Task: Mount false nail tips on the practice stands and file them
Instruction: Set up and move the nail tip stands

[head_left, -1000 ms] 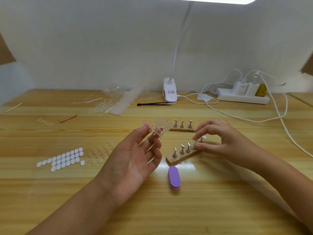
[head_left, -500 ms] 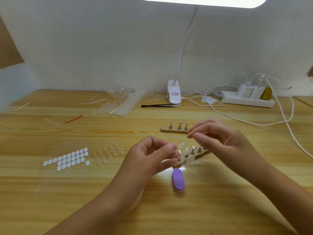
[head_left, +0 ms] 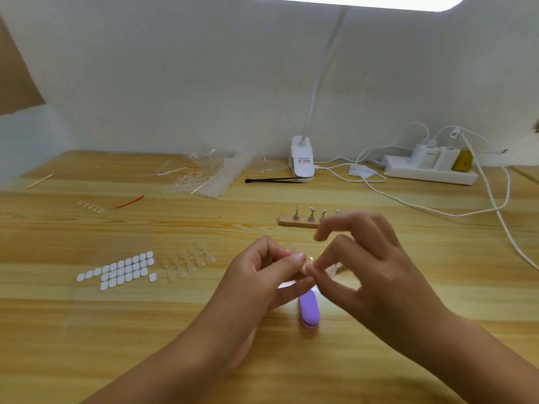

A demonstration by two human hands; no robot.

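Note:
My left hand (head_left: 262,272) pinches a clear strip of false nail tips (head_left: 329,269) over the middle of the table. My right hand (head_left: 367,258) meets it from the right, thumb and finger pinching one tip on that strip; the hands hide most of the strip. A purple nail file block (head_left: 309,312) lies just below the hands. The far wooden stand (head_left: 297,221) carries several metal holders. The near stand is hidden behind my hands. Another strip of clear tips (head_left: 188,262) lies to the left.
A sheet of white adhesive tabs (head_left: 119,269) lies at the left. At the back are a plastic bag of tips (head_left: 210,176), black tweezers (head_left: 274,179), a clip lamp base (head_left: 302,158), and a power strip (head_left: 428,172) with white cables trailing right.
My left hand turned over and came down with the strip of tips. My right hand left the near stand and moved to the strip, now pinching a tip.

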